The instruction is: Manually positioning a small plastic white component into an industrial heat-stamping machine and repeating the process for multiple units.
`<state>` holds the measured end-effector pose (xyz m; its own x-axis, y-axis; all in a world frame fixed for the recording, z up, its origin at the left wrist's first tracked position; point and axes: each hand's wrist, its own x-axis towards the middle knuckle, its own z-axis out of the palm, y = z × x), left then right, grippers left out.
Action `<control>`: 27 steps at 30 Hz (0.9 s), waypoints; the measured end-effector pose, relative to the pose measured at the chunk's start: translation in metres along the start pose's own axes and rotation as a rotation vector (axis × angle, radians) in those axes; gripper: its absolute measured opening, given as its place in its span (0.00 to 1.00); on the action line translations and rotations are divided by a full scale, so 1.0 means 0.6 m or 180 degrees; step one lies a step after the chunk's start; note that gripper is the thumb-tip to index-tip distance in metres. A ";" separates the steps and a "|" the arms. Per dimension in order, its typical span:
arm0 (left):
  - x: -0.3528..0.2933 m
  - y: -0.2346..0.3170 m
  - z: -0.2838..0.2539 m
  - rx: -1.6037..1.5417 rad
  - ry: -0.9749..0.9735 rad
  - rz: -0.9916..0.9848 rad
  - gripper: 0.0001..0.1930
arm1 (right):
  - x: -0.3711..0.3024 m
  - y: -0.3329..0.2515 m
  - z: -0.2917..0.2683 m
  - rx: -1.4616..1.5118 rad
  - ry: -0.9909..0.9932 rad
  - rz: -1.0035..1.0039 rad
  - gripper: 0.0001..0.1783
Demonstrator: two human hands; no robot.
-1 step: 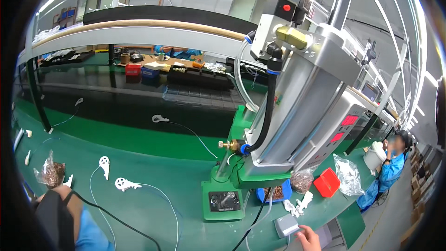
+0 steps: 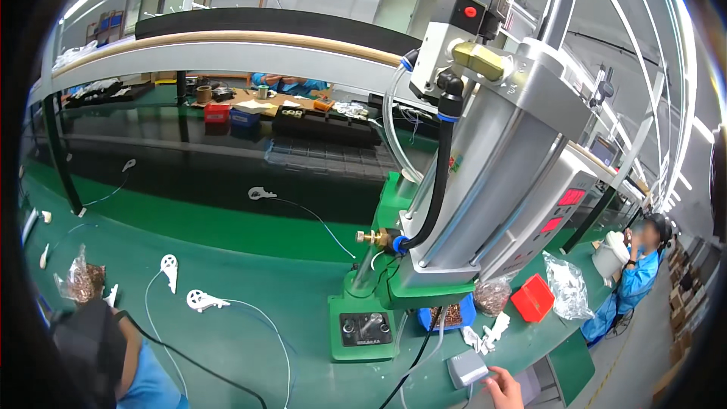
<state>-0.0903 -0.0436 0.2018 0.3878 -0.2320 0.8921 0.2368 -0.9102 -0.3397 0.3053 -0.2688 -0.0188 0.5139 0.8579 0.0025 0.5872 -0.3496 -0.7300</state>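
Note:
My right hand [image 2: 503, 389] is at the bottom edge, right of centre, its fingers apart. The fingertips are against or very close to the right edge of a small grey box [image 2: 467, 369] on the green table. At the lower left my left arm comes in with a blue sleeve [image 2: 154, 388]. A dark, blurred object [image 2: 87, 344] covers most of my left hand [image 2: 130, 356], so its fingers are hidden. Beside it lies a clear bag of small brownish parts [image 2: 83, 282]. White plastic pieces with thin cords [image 2: 204, 301] lie to its right.
A tall pneumatic press [image 2: 485, 182] on a green base stands right of centre. Near it are a blue bin of copper-coloured parts [image 2: 452, 313], a red bin [image 2: 533, 298], a bag of parts [image 2: 494, 295] and white scraps [image 2: 496, 329]. Another person [image 2: 640, 276] sits at the far right.
The dark object at my left hand has shifted right and now covers more of the hand. My right hand has barely moved.

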 end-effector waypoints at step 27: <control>-0.554 -0.402 0.426 0.0136 -0.4100 -0.5064 0.33 | 0.030 -0.057 0.002 -0.1302 0.0500 -0.0018 0.17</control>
<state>-0.0487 0.3411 -0.0892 0.1313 0.9358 -0.3271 0.9401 -0.0128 0.3405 0.2935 -0.2409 0.0054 0.5802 0.8036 0.1328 0.7734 -0.4925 -0.3991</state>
